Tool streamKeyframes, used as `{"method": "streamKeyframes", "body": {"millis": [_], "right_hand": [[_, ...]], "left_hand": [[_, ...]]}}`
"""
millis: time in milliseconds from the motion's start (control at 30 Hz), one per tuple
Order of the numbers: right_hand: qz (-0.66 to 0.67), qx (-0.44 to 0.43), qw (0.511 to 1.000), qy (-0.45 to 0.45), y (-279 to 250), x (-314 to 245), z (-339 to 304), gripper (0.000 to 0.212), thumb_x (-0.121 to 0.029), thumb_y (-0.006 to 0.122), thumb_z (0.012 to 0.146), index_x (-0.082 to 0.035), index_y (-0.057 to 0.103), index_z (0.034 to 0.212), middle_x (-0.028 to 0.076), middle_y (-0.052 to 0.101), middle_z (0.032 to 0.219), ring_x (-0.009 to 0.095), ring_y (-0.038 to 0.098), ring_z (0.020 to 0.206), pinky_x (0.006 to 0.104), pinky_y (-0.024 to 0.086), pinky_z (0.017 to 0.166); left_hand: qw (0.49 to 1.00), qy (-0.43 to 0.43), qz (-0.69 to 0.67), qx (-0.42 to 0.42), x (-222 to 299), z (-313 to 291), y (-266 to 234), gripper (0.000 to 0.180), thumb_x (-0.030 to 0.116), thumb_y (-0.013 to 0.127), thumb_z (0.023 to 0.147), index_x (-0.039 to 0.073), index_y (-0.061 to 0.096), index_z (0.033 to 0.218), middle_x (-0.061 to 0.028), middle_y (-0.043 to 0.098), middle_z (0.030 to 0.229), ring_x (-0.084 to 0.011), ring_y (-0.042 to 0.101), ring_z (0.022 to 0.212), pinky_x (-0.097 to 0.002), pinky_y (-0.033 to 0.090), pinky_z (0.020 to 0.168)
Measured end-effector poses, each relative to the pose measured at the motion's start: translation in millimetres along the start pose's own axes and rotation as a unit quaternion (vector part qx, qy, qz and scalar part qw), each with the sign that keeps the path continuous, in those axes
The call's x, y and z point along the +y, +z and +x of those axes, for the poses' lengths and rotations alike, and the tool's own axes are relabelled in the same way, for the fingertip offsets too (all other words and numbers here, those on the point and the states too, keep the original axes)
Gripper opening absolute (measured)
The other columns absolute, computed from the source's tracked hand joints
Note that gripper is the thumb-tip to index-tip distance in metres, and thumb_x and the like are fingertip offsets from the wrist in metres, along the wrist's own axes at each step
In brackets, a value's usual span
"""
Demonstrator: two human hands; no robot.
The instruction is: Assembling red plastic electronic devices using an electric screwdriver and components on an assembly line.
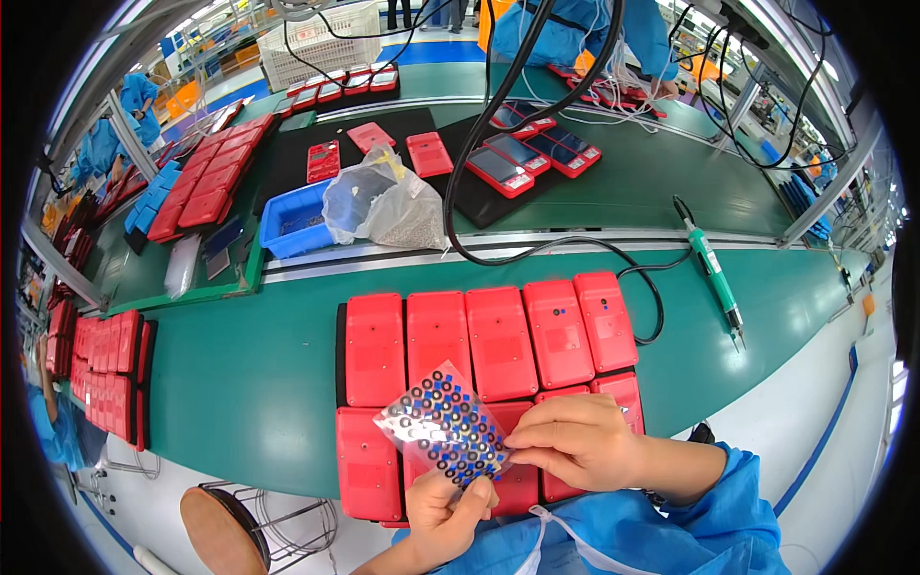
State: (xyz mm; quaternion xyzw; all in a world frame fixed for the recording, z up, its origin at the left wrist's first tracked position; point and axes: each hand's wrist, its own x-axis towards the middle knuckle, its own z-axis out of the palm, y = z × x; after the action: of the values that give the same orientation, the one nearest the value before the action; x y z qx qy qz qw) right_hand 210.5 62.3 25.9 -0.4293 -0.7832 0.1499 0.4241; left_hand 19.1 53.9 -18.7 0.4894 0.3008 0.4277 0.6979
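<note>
My left hand (448,517) grips the lower end of a clear sheet of ring stickers (443,417), with rows of black rings and blue tabs. My right hand (580,443) is closed in a pinch at the sheet's right edge; whether a single sticker is between the fingertips cannot be made out. Beneath both hands lie red plastic housings (374,335) in two rows, face down on a dark mat. Small dark and blue dots show on two housings at the far right, one being the corner housing (606,331). The sheet and my hands cover parts of the near row.
A green electric screwdriver (711,271) lies at the right, its black cable looping behind the housings. Beyond the rail are a blue bin (297,218), a plastic bag of small parts (402,216) and red devices with screens (498,168). Stacked red housings (110,359) stand left; a round stool (222,532) is below.
</note>
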Motion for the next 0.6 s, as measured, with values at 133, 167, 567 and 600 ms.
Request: {"method": "streamKeyframes", "body": {"millis": [133,167,567,600], "right_hand": [[0.062,-0.005,0.997,0.044,-1,1,3,0.013,-0.007,0.069,0.068,-0.004,0.064,0.079,0.005,0.060,0.076,0.017,0.059,0.060,0.0263,0.048,0.050],[0.060,-0.007,0.997,0.047,-3,-1,4,0.012,-0.006,0.069,0.068,-0.004,0.064,0.079,0.006,0.060,0.075,0.018,0.059,0.061,0.0262,0.048,0.051],[-0.245,0.052,0.968,0.029,-4,54,44,0.012,-0.001,0.063,0.067,-0.003,0.059,0.078,0.007,0.061,0.071,0.022,0.060,0.058,0.0289,0.048,0.049],[-0.295,0.030,0.955,-0.009,2,63,45,0.015,-0.002,0.061,0.065,-0.003,0.058,0.080,0.007,0.060,0.072,0.022,0.058,0.056,0.0295,0.047,0.048]], "left_hand": [[0.996,-0.016,-0.080,0.025,0,-3,1,0.008,0.001,0.047,0.085,-0.004,0.054,0.085,-0.0090,0.054,0.065,-0.0104,0.048,0.050,-0.0217,0.039,0.046],[0.996,-0.016,-0.083,0.023,2,-2,1,0.008,0.001,0.047,0.085,-0.004,0.054,0.085,-0.0090,0.054,0.065,-0.0104,0.048,0.050,-0.0217,0.039,0.046],[0.986,0.019,-0.138,0.090,1,0,8,0.008,0.000,0.047,0.085,-0.003,0.052,0.079,-0.0084,0.054,0.064,-0.0105,0.048,0.050,-0.0222,0.039,0.046],[0.986,0.016,-0.137,0.097,2,0,8,0.011,0.000,0.045,0.086,-0.002,0.051,0.077,-0.0084,0.054,0.064,-0.0103,0.048,0.051,-0.0225,0.040,0.046]]}}
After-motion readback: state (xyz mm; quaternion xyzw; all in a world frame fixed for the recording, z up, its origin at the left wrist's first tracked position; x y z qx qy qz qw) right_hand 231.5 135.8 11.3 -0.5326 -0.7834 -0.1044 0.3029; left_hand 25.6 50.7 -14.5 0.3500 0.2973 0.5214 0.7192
